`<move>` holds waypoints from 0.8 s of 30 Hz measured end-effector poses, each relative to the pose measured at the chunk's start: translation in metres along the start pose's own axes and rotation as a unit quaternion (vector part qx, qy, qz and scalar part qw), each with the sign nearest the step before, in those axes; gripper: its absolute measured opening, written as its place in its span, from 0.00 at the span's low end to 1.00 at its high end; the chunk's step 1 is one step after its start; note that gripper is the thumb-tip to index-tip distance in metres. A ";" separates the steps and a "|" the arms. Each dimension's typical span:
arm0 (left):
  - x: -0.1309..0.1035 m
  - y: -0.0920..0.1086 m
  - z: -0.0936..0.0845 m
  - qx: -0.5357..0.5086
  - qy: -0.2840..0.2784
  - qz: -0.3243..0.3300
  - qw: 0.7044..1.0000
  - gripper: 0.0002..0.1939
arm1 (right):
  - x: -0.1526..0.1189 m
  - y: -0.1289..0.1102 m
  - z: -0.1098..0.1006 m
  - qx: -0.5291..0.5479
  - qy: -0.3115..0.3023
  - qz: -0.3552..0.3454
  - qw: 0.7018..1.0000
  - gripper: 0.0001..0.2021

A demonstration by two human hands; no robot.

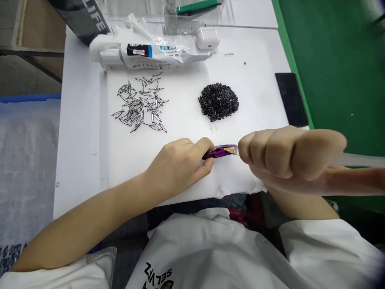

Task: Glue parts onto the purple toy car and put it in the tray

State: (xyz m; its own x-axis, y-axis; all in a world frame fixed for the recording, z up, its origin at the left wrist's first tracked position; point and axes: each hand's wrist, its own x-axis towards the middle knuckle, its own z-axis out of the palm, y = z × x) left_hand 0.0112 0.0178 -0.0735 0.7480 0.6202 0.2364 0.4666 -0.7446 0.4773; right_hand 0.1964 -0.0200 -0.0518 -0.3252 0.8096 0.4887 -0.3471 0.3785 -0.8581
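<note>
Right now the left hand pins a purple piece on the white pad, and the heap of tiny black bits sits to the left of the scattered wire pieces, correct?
Not quite. The head view shows the heap of black bits to the right of the scattered wire pieces. The left hand does pin the purple piece on the white pad.

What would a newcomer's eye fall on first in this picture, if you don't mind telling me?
Most likely the two hands at the near edge of the white pad: the left hand pinches a shiny purple piece, and the right hand holds a clear tube with its tip at that piece. Farther back lie a dark heap of small black bits on the right and scattered thin metal pieces on the left.
</note>
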 end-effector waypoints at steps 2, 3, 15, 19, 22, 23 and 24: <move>0.000 0.000 0.000 0.001 -0.005 -0.002 1.000 0.06 | -0.002 0.001 0.002 -0.006 0.009 -0.006 1.000 0.23; -0.001 0.000 0.000 0.002 -0.005 -0.002 1.000 0.06 | -0.002 0.002 0.002 -0.007 0.008 -0.011 1.000 0.23; 0.000 0.000 -0.001 0.016 0.000 0.002 1.000 0.06 | -0.005 0.005 0.003 0.016 -0.002 -0.031 0.999 0.25; -0.001 0.001 -0.002 0.016 -0.004 0.002 1.000 0.06 | -0.005 0.006 0.006 0.039 0.031 -0.022 0.998 0.27; -0.001 0.001 -0.002 0.016 -0.004 0.001 1.000 0.06 | -0.004 0.006 0.004 0.019 0.001 -0.025 1.000 0.25; 0.000 0.001 -0.002 0.017 -0.004 0.001 1.000 0.06 | -0.003 0.005 0.003 0.011 -0.009 -0.025 1.000 0.24; 0.000 0.001 -0.001 0.017 -0.005 0.002 1.000 0.06 | -0.003 0.005 0.002 0.004 -0.019 -0.023 1.000 0.24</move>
State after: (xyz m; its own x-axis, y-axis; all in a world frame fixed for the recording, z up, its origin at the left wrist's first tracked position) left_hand 0.0106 0.0172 -0.0719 0.7545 0.6147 0.2298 0.4795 -0.7555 0.4464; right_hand 0.1942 -0.0214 -0.0571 -0.3415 0.7734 0.5341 -0.3697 0.4119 -0.8329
